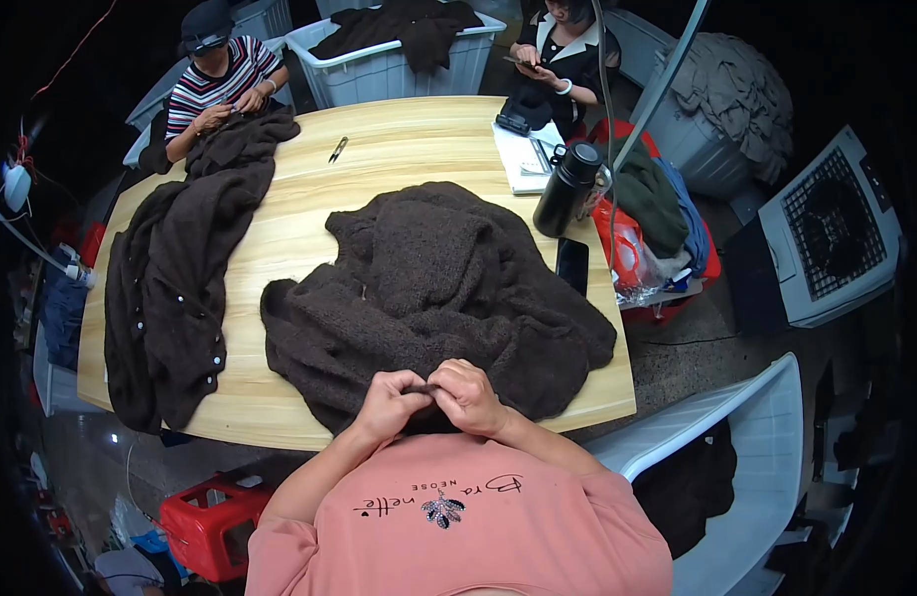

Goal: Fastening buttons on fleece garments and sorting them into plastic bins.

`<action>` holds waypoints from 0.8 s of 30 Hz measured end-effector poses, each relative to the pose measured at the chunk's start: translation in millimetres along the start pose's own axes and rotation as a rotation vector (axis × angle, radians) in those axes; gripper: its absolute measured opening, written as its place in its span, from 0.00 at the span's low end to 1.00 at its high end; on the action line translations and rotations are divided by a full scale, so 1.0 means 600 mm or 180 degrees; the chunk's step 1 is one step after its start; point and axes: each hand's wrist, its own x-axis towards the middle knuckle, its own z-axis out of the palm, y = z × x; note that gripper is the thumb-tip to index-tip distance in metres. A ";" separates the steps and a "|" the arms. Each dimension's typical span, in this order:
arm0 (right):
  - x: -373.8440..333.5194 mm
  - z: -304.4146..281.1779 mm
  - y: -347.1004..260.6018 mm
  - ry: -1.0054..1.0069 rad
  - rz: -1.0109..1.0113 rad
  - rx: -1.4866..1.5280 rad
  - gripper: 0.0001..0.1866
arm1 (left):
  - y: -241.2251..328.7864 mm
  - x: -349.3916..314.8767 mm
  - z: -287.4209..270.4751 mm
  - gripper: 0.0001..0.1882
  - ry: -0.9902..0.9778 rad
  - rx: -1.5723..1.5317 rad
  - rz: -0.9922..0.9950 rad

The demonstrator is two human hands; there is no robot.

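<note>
A dark brown knitted garment (428, 268) lies bunched on the wooden table (299, 164) in front of me. Its near edge comes up to my body, where both hands meet. My left hand (391, 399) pinches a bit of the dark knit between thumb and fingers. Right beside it, my right hand (466, 395) is closed on the same piece, knuckles up. Only a short strip of the knit shows between the two hands; whatever else the fingers cover is hidden.
Another dark garment with light buttons (165, 298) runs along the table's left side to a person in stripes (225, 89). Thread snips (338, 149), a black flask (567, 189), a phone (572, 263) and papers (528, 164) lie around. A white bin (766, 427) stands at my right, a red stool (208, 526) at my left.
</note>
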 end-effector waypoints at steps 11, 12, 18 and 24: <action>-0.001 -0.026 -0.012 0.0785 -0.0260 -0.1022 0.11 | 0.012 0.016 0.007 0.03 0.0180 -0.0993 -0.0091; -0.012 -0.033 -0.009 0.0757 -0.0351 -0.1265 0.18 | 0.004 0.019 0.001 0.03 0.0296 -0.1048 0.0097; -0.096 -0.024 0.044 0.0474 -0.0057 -0.2015 0.20 | 0.006 0.022 -0.021 0.04 0.0295 -0.0495 0.0416; -0.094 -0.043 0.038 0.0931 0.0215 -0.1423 0.22 | 0.028 0.015 -0.022 0.03 0.0390 -0.0614 0.0431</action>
